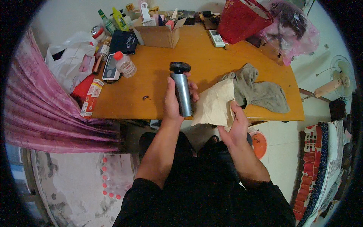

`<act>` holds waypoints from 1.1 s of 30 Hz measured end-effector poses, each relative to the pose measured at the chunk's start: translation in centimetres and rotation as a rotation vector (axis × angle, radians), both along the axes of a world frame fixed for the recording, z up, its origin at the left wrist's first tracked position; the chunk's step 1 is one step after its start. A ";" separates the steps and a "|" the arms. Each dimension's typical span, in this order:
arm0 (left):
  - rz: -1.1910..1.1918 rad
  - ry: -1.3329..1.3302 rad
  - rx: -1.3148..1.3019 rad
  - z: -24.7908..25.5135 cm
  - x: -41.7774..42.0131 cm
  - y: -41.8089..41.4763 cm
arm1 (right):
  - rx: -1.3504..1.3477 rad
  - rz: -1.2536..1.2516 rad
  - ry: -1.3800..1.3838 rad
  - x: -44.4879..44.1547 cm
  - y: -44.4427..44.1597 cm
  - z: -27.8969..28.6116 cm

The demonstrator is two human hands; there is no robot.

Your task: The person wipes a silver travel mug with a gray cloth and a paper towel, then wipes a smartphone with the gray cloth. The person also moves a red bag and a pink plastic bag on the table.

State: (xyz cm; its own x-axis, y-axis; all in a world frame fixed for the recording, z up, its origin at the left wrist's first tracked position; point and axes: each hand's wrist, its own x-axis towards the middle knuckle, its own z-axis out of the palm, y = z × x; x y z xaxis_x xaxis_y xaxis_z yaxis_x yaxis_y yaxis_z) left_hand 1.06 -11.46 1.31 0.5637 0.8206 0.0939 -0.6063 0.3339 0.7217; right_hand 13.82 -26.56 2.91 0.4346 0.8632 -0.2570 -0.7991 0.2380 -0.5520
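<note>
My left hand (173,103) is wrapped around a silver-grey electric shaver (182,92), held nearly upright above the near edge of the wooden table, with its round black head at the top. In my right hand (237,124) is a sheet of pale yellow tissue paper (214,103), pinched at its right side between thumb and fingers. The paper hangs just right of the shaver and partly covers a grey cloth (268,95) that lies crumpled on the table.
The wooden table (153,59) bears a clear bottle with a red cap (127,66), a digital device (111,67), an open cardboard box (158,35), a white remote control (217,38) and a red bag (241,21). Left is a pink curtain (56,113).
</note>
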 end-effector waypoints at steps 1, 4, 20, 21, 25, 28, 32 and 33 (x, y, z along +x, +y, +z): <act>-0.013 -0.010 0.003 0.0 0.0 0.0 | 0.007 -0.015 -0.023 0.1 0.1 0.1; -0.053 -0.027 0.020 -0.5 0.0 0.1 | 0.012 -0.080 -0.126 0.4 0.4 0.6; -0.017 0.100 0.259 -0.9 0.1 -1.3 | 0.134 -0.167 -1.465 -1.4 4.9 3.1; -0.023 0.079 0.248 -0.6 0.1 -1.4 | 0.130 -0.165 -1.406 -1.6 5.2 2.8; -0.077 0.157 0.307 -0.9 -0.3 -1.3 | 0.028 -0.007 -0.880 0.3 5.0 2.3; -0.155 0.138 0.267 -1.4 -0.5 -1.0 | 0.044 0.031 -0.862 1.0 5.1 2.4; -0.193 0.137 0.272 -1.5 -0.4 -0.8 | 0.025 0.019 -0.954 1.5 4.6 3.7; -0.189 0.145 0.273 -1.4 -0.4 -0.9 | 0.040 0.013 -0.980 1.6 4.7 3.7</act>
State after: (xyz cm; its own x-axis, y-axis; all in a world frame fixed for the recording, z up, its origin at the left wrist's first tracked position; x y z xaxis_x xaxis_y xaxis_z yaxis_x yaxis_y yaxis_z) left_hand 0.65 -12.32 -0.07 0.7264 0.6565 0.2033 -0.4373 0.2133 0.8736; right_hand 15.43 -21.88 6.62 0.4302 0.8698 0.2418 0.0060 0.2651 -0.9642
